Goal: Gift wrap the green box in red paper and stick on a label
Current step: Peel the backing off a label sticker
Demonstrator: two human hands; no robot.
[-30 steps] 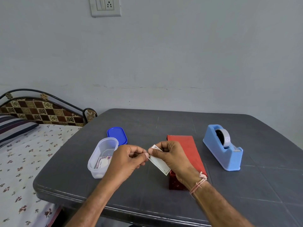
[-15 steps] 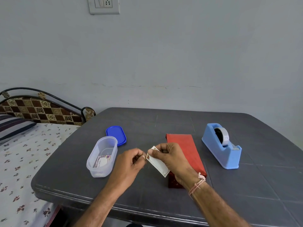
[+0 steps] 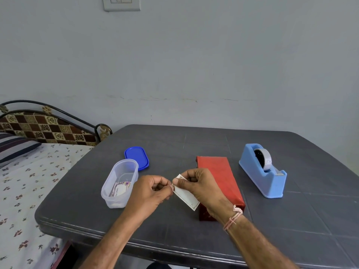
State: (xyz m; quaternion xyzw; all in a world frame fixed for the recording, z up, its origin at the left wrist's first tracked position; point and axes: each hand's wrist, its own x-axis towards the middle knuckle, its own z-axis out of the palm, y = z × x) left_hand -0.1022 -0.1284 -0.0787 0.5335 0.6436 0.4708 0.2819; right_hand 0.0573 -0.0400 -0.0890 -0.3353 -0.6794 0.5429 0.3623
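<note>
The box, fully covered in red paper (image 3: pixel 219 177), lies lengthwise on the dark grey table (image 3: pixel 291 220), just right of centre. A small white label (image 3: pixel 186 197) with a decorated border is held above the table, left of the box. My right hand (image 3: pixel 200 186) pinches its upper end between thumb and fingers. My left hand (image 3: pixel 149 193) meets the label's upper left corner, its thumb and fingertips pinched together there; the exact contact is too small to make out.
A clear plastic tub (image 3: pixel 120 182) with more labels inside stands to the left, its blue lid (image 3: pixel 137 157) behind it. A blue tape dispenser (image 3: pixel 262 171) sits at the right. A bed (image 3: pixel 25 181) adjoins the table's left side.
Both hands stay together at the label's corner with only small finger movements. The box, tub and dispenser have not moved.
</note>
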